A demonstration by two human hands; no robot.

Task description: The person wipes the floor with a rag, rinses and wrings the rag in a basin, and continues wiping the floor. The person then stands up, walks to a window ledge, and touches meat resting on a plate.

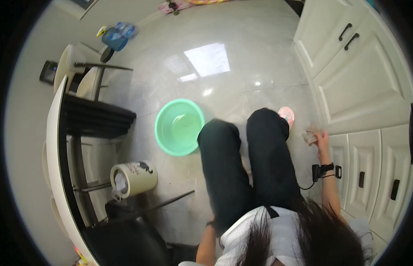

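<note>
My right hand (pixel 322 142) reaches down beside the white drawers, fingers closed on a clear, crumpled-looking thing (pixel 310 134) whose kind I cannot make out. A black strap with a small device (pixel 322 170) is around that wrist. My left hand (pixel 212 220) is down at the side of my left thigh, its fingers hidden behind the leg. In front of my left knee, a mint-green basin (pixel 159 138) with water in it stands on the floor. A pink slipper (pixel 287 115) shows beyond my right knee.
White cabinets (pixel 361 84) with black handles line the right. At left are a white-topped table (pixel 55 146), a cream bin (pixel 142 181) with a bag in it and a black chair (pixel 126 241). Large plastic bottles (pixel 114 39) stand farther back on the shiny grey floor (pixel 259 62).
</note>
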